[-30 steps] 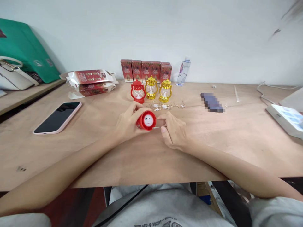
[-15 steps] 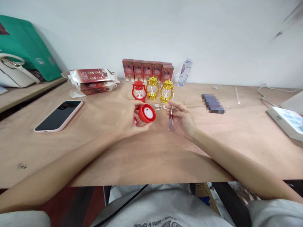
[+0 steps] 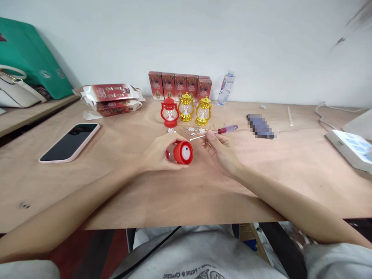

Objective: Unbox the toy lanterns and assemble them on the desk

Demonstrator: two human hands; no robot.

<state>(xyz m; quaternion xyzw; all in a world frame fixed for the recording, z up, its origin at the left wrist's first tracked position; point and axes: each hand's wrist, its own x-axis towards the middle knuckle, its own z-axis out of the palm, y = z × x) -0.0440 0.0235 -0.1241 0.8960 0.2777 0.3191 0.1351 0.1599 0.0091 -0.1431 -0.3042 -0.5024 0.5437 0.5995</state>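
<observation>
Red plastic in the left hand (image 3: pixel 158 154): a hurricane lantern (image 3: pixel 179 152), tipped on its side near the middle of the table (image 3: pixel 174 197), base turned right, with a white disc (image 3: pixel 186 152) inside the rim; fingers and thumb clamped around its body. In the right hand (image 3: pixel 223 153), pinched between thumb and fingers, a screwdriver (image 3: pixel 228 129) with a red and translucent purple handle, shaft aimed left, tip close by the lantern's rim; whether touching, cannot tell. Just beyond, small white and metal parts (image 3: pixel 191 129), scattered. Farther off, upright, a second red lantern (image 3: pixel 170 124) on the left and two gold lanterns (image 3: pixel 203 121) to its right. Behind these, by the wall (image 3: pixel 186 35), a row of printed red boxes (image 3: pixel 180 86), then a clear plastic bottle (image 3: pixel 226 90) to the right. Far left, opened red-and-white cartons (image 3: pixel 112 93); nearer, a smartphone (image 3: pixel 69 142) in a pale pink case. Toward the right, a dark pixelated slab (image 3: pixel 260 126).
</observation>
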